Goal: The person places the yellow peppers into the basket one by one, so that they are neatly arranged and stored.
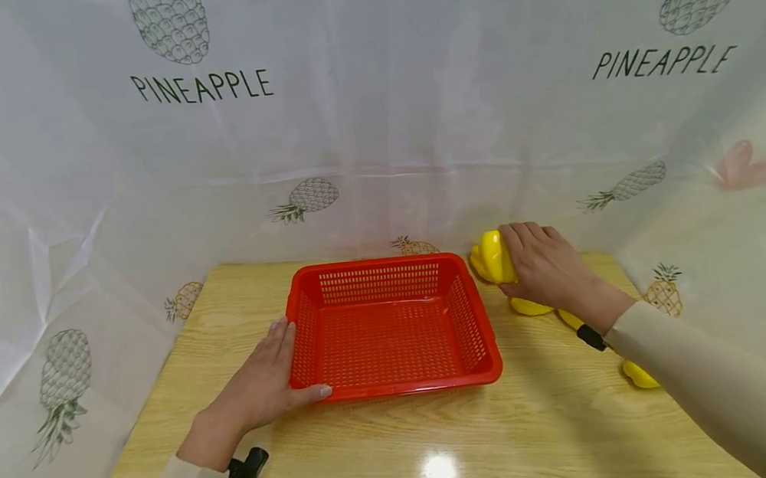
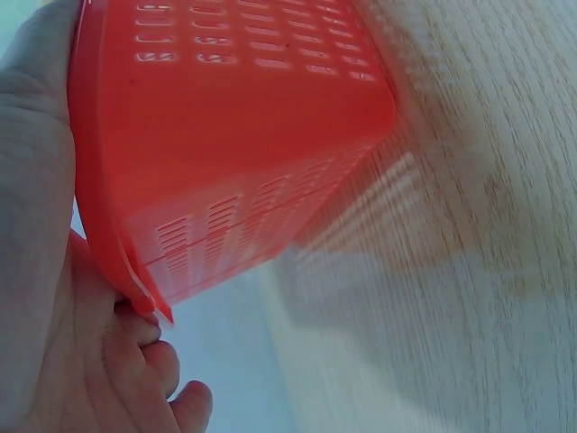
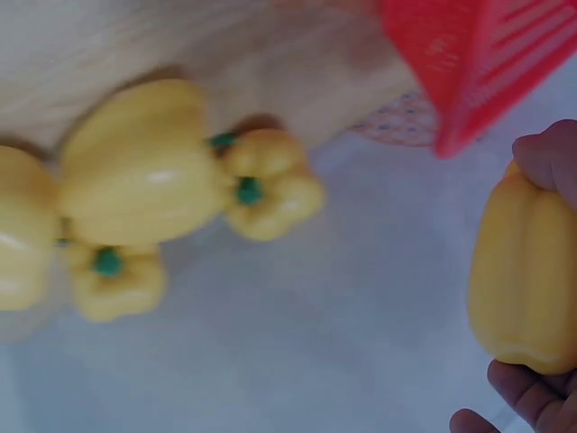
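Head camera is facing forward and down over the table (image 1: 349, 458). Left-wrist camera is closely viewing the red basket (image 2: 225, 117) from outside; right-wrist camera is viewing yellow peppers (image 3: 144, 171) nearby. All are sharing the basket.

We hold the red slotted basket (image 2: 225, 117) by its rim with our left hand (image 2: 81, 334); beneath it, the bench (image 2: 469, 271) shows one edge.

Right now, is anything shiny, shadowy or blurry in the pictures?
Head view: a white glare spot on the glossy, pale-yellow wood-grain table, and a soft shadow beside the long beige right sleeve; left wrist view: a grey shadow beside the red plastic basket with slotted walls; right wrist view: the round-lobed yellow peppers with green stems look softly blurred.
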Available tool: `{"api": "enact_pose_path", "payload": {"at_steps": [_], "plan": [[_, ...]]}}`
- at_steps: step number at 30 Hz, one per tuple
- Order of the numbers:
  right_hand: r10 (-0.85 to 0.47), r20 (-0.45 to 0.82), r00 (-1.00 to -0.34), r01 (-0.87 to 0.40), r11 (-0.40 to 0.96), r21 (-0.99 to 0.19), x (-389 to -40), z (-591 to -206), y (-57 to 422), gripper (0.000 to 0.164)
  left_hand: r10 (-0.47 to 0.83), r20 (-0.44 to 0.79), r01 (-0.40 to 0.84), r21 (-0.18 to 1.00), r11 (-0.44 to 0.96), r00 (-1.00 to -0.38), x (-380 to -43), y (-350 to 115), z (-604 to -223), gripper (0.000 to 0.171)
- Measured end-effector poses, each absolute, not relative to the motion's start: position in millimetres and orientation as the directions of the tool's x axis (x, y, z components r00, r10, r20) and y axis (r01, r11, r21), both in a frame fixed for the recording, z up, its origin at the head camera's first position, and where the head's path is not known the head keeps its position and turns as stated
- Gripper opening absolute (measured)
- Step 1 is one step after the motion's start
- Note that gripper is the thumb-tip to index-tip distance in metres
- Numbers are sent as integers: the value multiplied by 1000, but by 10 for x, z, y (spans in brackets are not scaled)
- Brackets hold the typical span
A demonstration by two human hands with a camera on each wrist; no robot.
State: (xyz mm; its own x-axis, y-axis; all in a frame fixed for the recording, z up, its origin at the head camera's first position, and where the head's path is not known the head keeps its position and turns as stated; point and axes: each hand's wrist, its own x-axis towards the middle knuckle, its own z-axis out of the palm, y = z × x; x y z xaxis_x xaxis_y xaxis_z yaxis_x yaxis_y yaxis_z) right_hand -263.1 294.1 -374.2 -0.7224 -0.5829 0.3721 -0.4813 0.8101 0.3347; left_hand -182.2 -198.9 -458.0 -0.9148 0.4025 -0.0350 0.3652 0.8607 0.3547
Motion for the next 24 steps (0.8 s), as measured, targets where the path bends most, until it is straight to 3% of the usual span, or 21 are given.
{"api": "enact_pose_path", "payload": {"at_steps": [11,18,24], "plan": [[-621,343,-704,-536,783,316,-2920,-3565,1907,90,391,-45,355,334,873,-919,-1826,-1977,-4517,133],[-653,321,-686,-565,756,330,-3049,-3755,1206,90,393,-58,358,309,881,-918,-1821,-1982,-4526,133],[-655,254,-712,-587,753,297,-3088,-3993,827,92,385,-54,349,321,880,-921,-1828,-1973,-4549,134]]}}
